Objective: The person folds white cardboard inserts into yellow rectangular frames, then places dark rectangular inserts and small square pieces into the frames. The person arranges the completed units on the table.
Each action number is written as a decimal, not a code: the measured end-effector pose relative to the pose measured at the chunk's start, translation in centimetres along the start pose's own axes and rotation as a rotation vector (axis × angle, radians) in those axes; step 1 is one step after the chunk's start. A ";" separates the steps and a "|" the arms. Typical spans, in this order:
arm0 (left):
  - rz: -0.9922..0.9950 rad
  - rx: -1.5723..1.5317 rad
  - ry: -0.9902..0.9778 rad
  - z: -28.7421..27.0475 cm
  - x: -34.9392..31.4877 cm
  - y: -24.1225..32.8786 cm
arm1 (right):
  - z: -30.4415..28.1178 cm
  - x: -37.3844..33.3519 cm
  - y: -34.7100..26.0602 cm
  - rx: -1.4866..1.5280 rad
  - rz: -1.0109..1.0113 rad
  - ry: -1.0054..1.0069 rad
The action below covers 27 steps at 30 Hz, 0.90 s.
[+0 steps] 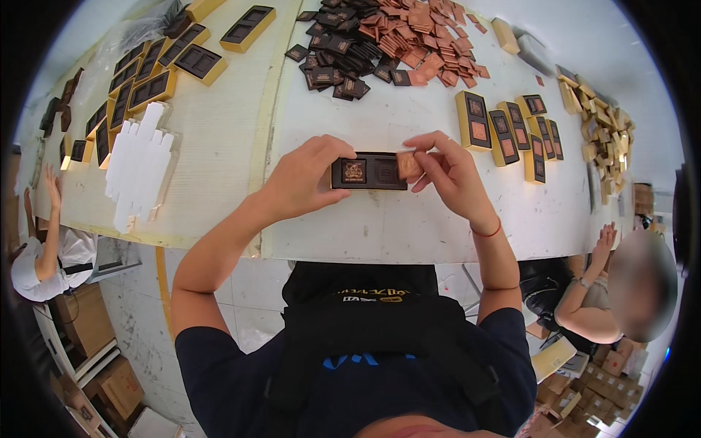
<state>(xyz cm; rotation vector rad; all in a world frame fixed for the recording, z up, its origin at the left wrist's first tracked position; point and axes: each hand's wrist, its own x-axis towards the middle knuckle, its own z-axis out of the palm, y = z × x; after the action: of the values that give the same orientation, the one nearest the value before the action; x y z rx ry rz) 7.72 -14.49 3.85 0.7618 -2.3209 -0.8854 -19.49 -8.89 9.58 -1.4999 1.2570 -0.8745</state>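
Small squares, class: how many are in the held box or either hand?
2: a dark square in the left compartment of the box, and a copper square in the right hand. More may be hidden.

Counts: held box (369, 171), 1; dark square (353, 171) inside it, 1; held copper square (408, 165), 1; right-side cluster boxes (504, 136), 7; co-workers (45, 257), 2. Piled squares (337, 45) overlap; number unclear.

Brightly lit indoors, with pale walls (621, 58) at 10 and 2 o'clock.
Spanned across 12 o'clock by a broad, light table (328, 235); floored at 8 o'clock in pale tiles (241, 292) with a yellow stripe (162, 285), then white shelving (97, 363); stacked at 4 o'clock with brown cartons (610, 383).
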 end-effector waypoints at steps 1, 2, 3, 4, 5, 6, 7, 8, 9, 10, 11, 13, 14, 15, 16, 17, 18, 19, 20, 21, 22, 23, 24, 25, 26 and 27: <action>0.013 -0.005 -0.005 0.0 0.1 0.0 | -0.2 0.0 0.0 0.009 -0.014 -0.061; 0.013 0.001 -0.021 -0.1 0.1 0.0 | -0.1 -0.1 -0.1 -0.013 -0.033 -0.131; 0.011 0.006 -0.034 -0.1 0.0 0.0 | 0.0 -0.2 -0.1 -0.081 -0.090 -0.226; 0.009 0.012 -0.047 -0.2 -0.1 -0.1 | 0.1 -0.4 -0.2 -0.149 -0.148 -0.321; 0.018 0.025 -0.045 -0.2 -0.1 -0.1 | 0.3 -0.6 -0.3 -0.217 -0.206 -0.416; 0.027 0.034 -0.044 -0.1 -0.1 -0.2 | 0.4 -0.6 -1.3 -0.269 -0.194 -0.444; 0.036 0.043 -0.042 0.0 -0.2 -0.2 | 0.5 -0.3 -1.4 -0.324 -0.211 -0.403; 0.036 0.047 -0.041 -0.1 -0.3 -0.3 | 0.4 0.2 -1.5 -0.379 -0.229 -0.363; 0.047 0.046 -0.046 0.0 -0.1 -0.2 | 0.2 0.6 -1.5 -0.438 -0.240 -0.311; 0.050 0.048 -0.049 0.0 0.0 -0.1 | 0.1 1.5 -1.3 -0.514 -0.359 -0.331; 0.054 0.052 -0.047 0.1 -0.1 -0.1 | 0.4 2.3 -1.0 -0.559 -0.433 -0.347; 0.064 0.063 -0.034 0.1 -0.1 -0.2 | 1.1 3.5 -0.4 -0.655 -0.588 -0.380; 0.035 0.044 -0.041 0.0 -0.1 0.0 | 1.1 3.4 -0.5 -0.650 -0.607 -0.311; 0.004 0.024 -0.042 -0.1 -0.1 0.2 | 1.1 3.2 -0.8 -0.646 -0.627 -0.248; -0.028 0.005 -0.043 -0.1 -0.1 0.3 | 1.2 2.9 -1.1 -0.642 -0.648 -0.184; -0.029 0.011 -0.045 -0.1 -0.2 0.2 | 1.2 2.0 -0.9 -0.618 -0.528 -0.083; -0.025 0.009 -0.048 0.0 -0.1 0.1 | 0.9 0.3 -0.4 -0.600 -0.401 0.019; -0.029 0.013 -0.052 0.1 -0.2 0.0 | 1.1 -1.1 0.4 -0.572 -0.279 0.118; -0.022 0.020 -0.040 0.3 -0.2 0.0 | 1.5 -2.1 1.2 -0.648 -0.333 0.119; -0.014 0.029 -0.036 0.3 -0.2 0.0 | 2.3 -2.9 1.3 -0.769 -0.421 0.067; -0.009 0.039 -0.036 0.4 -0.3 0.0 | 3.4 -3.5 1.7 -0.843 -0.426 0.028; -0.011 0.032 -0.037 0.5 -0.4 0.0 | 4.2 -3.9 2.3 -0.917 -0.431 -0.012; -0.014 0.029 -0.037 0.4 -0.4 -0.1 | 4.4 -4.0 2.8 -0.907 -0.440 0.009; -0.016 0.027 -0.037 0.3 -0.4 -0.1 | 4.4 -4.1 3.3 -0.898 -0.450 0.031; 0.012 0.007 -0.036 0.3 -0.3 0.1 | 4.3 -4.4 3.9 -0.888 -0.459 0.052; 0.039 0.001 -0.036 0.1 -0.1 0.2 | 4.3 -4.3 4.6 -0.874 -0.481 0.077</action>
<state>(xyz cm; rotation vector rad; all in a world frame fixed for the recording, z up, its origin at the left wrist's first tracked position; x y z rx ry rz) 7.67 -14.31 3.89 0.7038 -2.3598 -0.8874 -17.77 -3.77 4.17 -2.5565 1.4462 -0.7012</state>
